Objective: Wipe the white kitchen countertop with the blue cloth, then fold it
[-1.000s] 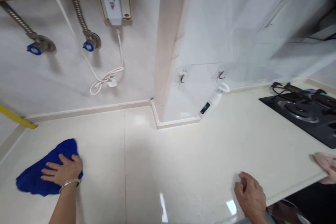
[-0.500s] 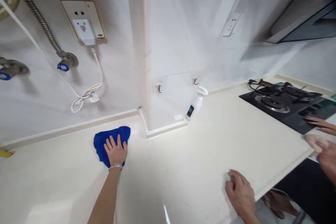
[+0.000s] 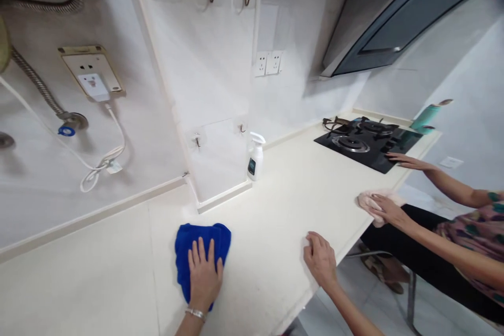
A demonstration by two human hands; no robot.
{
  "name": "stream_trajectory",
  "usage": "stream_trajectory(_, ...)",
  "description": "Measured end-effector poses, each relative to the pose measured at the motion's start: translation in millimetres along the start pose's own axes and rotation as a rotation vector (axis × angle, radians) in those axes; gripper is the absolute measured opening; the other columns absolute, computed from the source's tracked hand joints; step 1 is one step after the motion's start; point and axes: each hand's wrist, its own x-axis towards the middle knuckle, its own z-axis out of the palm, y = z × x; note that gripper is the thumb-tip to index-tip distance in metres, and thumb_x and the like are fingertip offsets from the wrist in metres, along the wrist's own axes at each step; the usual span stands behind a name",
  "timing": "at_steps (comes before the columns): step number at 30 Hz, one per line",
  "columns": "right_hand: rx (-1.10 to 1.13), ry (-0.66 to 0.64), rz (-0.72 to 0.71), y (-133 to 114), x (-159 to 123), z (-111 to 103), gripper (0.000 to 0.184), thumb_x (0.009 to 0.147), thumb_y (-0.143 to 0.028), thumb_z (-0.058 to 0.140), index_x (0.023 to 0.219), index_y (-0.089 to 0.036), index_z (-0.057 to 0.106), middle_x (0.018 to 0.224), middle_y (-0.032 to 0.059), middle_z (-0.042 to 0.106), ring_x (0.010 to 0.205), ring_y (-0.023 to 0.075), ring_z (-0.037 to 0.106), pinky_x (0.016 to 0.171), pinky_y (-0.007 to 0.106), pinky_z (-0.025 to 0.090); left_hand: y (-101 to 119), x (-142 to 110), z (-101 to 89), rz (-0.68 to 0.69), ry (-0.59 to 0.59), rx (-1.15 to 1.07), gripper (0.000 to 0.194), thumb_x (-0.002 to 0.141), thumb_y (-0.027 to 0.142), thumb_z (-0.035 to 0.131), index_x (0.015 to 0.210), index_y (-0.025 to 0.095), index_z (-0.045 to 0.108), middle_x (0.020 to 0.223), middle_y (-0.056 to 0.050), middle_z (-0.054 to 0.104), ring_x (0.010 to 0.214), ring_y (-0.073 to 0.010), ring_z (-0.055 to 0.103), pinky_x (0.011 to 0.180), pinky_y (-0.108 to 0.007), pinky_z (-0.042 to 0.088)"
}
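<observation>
A blue cloth [image 3: 187, 257] lies bunched on the white countertop [image 3: 275, 220]. My left hand [image 3: 205, 273] rests flat on top of it, fingers stretched and spread, a bracelet at the wrist. To the right, close to the front edge, my right hand [image 3: 321, 260] leans on the bare counter. Its fingers are curled in together, with nothing visible in them. A white spray bottle [image 3: 255, 160] stands upright by the wall corner, beyond both hands.
At right a co-worker's hand presses a pale cloth [image 3: 370, 203] on the counter; their other hand [image 3: 409, 161] touches the black gas stove [image 3: 366, 142]. A range hood [image 3: 378, 26] overhangs it. A plugged-in cord [image 3: 118, 136] hangs at left. A wall corner juts out mid-counter.
My left hand and the blue cloth have moved right along the counter, past the wall corner. The view has turned right, showing more of the co-worker. My right hand stays by the edge.
</observation>
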Motion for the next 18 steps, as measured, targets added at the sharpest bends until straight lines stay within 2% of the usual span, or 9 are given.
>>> stream_trajectory(4, 0.01, 0.011, -0.006, 1.0, -0.4, 2.5, 0.024, 0.088, -0.021, 0.04, 0.108, -0.021, 0.053, 0.119, 0.0114, 0.064, 0.106, 0.0279, 0.057, 0.089, 0.042, 0.045, 60.6, -12.4, -6.5, 0.105, -0.046, -0.097, 0.065, 0.094, 0.032, 0.053, 0.156, 0.021, 0.035, 0.163, -0.02, 0.025, 0.151, -0.0391, 0.024, 0.117, -0.061, 0.038)
stream_trajectory(6, 0.005, 0.021, -0.006, 2.0, -0.7, 4.0, 0.024, 0.088, -0.021, 0.039, 0.107, -0.021, 0.053, 0.119, 0.0113, 0.064, 0.106, 0.0279, 0.058, 0.088, 0.043, 0.045, 77.8, -15.3, -8.9, 0.151, -0.057, -0.132, 0.068, 0.095, 0.036, 0.054, 0.157, 0.024, 0.03, 0.164, -0.018, 0.024, 0.151, -0.0382, 0.025, 0.116, -0.06, 0.04)
stream_trajectory(8, 0.002, 0.038, -0.012, 3.3, -1.3, 5.7, 0.024, 0.088, -0.021, 0.039, 0.107, -0.021, 0.053, 0.12, 0.0114, 0.064, 0.106, 0.0279, 0.058, 0.088, 0.043, 0.045, 82.8, -17.5, -12.8, 0.193, -0.061, -0.14, 0.068, 0.096, 0.037, 0.053, 0.158, 0.027, 0.028, 0.165, -0.015, 0.024, 0.151, -0.0364, 0.026, 0.116, -0.057, 0.042)
stream_trajectory(10, 0.007, 0.055, -0.022, 4.8, -1.9, 7.3, 0.024, 0.088, -0.021, 0.039, 0.107, -0.021, 0.053, 0.121, 0.0115, 0.064, 0.106, 0.0279, 0.058, 0.088, 0.043, 0.046, 77.7, -20.9, -19.4, 0.247, -0.069, -0.12, 0.068, 0.096, 0.033, 0.051, 0.159, 0.028, 0.026, 0.165, -0.012, 0.025, 0.151, -0.0336, 0.028, 0.115, -0.055, 0.043)
stream_trajectory(14, 0.039, 0.07, -0.038, 6.6, -2.7, 9.0, 0.025, 0.087, -0.02, 0.04, 0.108, -0.021, 0.053, 0.121, 0.0118, 0.064, 0.107, 0.028, 0.059, 0.09, 0.044, 0.047, 53.2, -36.6, -38.2, 0.354, -0.079, -0.028, 0.067, 0.096, 0.028, 0.049, 0.158, 0.031, 0.025, 0.165, -0.007, 0.026, 0.151, -0.0281, 0.03, 0.112, -0.048, 0.047)
stream_trajectory(18, 0.071, 0.07, -0.028, 6.2, -2.4, 7.6, 0.025, 0.087, -0.019, 0.04, 0.108, -0.021, 0.053, 0.121, 0.0123, 0.064, 0.111, 0.0284, 0.059, 0.094, 0.045, 0.048, 16.7, -69.1, -50.3, 0.345, -0.066, 0.052, 0.063, 0.095, 0.028, 0.05, 0.156, 0.031, 0.033, 0.165, -0.002, 0.028, 0.151, -0.0244, 0.029, 0.11, -0.044, 0.049)
